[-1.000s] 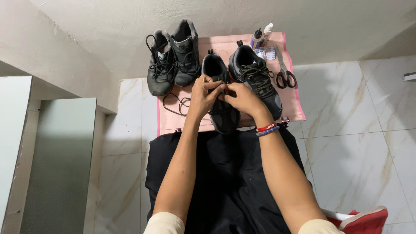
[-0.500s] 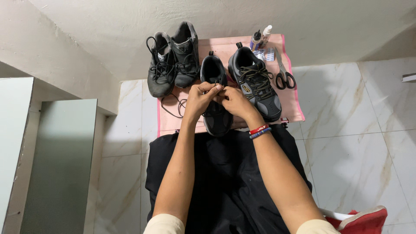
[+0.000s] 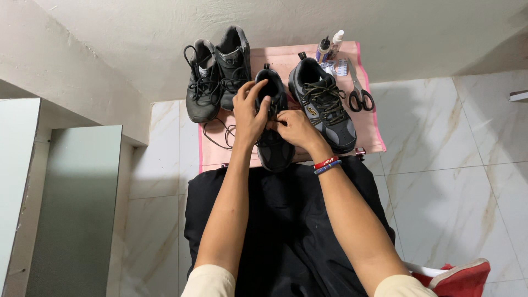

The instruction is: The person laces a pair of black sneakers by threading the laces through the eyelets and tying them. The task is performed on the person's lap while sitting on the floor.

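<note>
While both hands met over one shoe, the head view showed this:

Head view, hands: left hand [image 3: 250, 113] and right hand [image 3: 294, 127] were both closed in a pinch on the upper of the black shoe [image 3: 273, 129], fingertips almost touching each other at its lacing area; what exactly the fingers nipped could not be told.

Head view, shoe's place: it lay near the front edge of the pink mat [image 3: 286, 63], at the middle, just beyond the person's black-clad lap.

Head view, which way from the hands: directly under them, so neither hand was nearer; the left came from its left side, the right from its right.

Head view, long axis: front edge to back edge of the mat, toe toward the person, heel opening toward the wall.

Head view, neighbours: a grey laced shoe [image 3: 324, 104] just beside it toward the right edge; a black pair [image 3: 215, 77] at the back left corner; scissors [image 3: 358, 91] and small bottles [image 3: 329, 47] at the back right corner; a loose lace [image 3: 220, 135] near the left edge.
</note>
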